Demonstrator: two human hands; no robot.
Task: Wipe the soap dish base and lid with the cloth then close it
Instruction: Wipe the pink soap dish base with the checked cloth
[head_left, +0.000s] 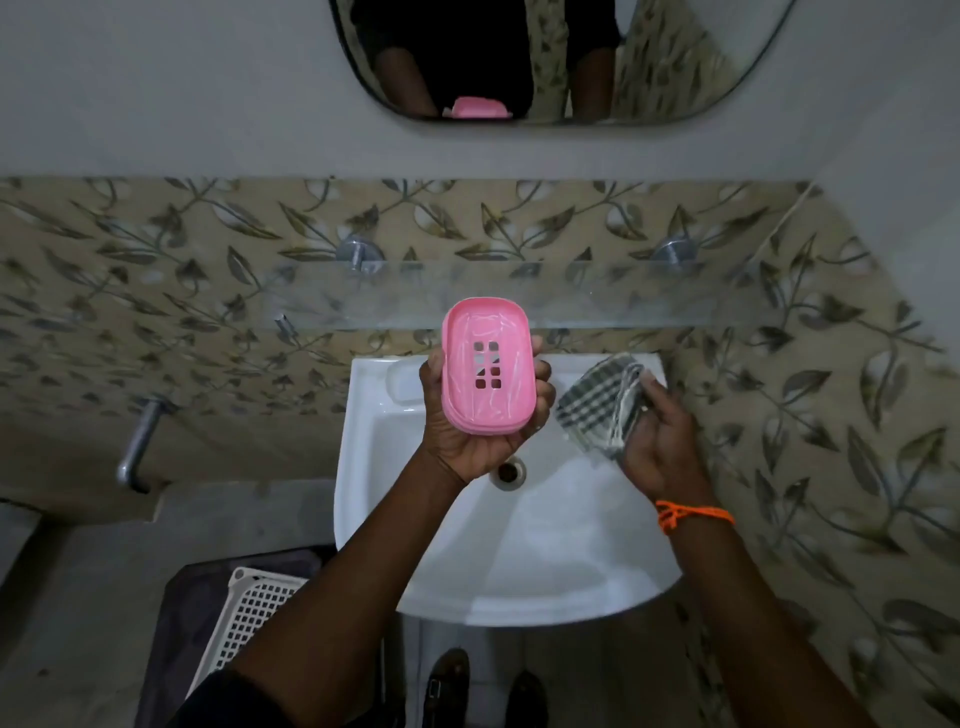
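Note:
My left hand (470, 431) holds a pink soap dish (487, 364) up over the white sink, its inside facing me. The slotted drain tray shows white soap streaks. A second pink layer sits stacked under it; whether that is the lid I cannot tell. To the right, my right hand (662, 441) grips a folded grey-and-white checked cloth (602, 402). The cloth is apart from the dish, a short gap between them.
A white basin (519, 561) with its drain (508, 472) lies below my hands. A glass shelf (623, 296) runs along the tiled wall above it, under a mirror (675, 62). A white plastic basket (249, 618) stands on the floor at left.

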